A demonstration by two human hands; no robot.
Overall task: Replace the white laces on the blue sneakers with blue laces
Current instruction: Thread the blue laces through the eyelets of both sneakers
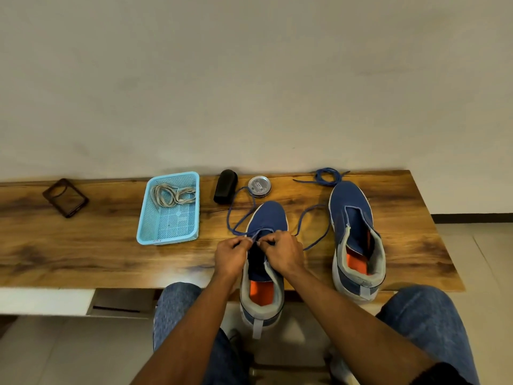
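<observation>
On the wooden plank worktop (83, 245), the near blue fabric sneaker with orange insole (268, 218) lies with its long axis running straight away from the person, toe toward the wall, heel overhanging the front edge. Both hands meet at the eyelets nearest the toe: the left hand (231, 255) pinches the thin blue lace (236, 218) on the left side, and the right hand (284, 252) pinches it on the right, fingers curled. The lace's free ends loop out either way across the wood, so each end likely feeds from its own side. The second blue sneaker (354, 234), unlaced, stands to the right, parallel, nearer the right hand; a coiled blue lace (329, 176) lies just past its toe. The removed white laces (172, 195) sit in the light blue plastic mesh basket (144, 234), well to the left.
</observation>
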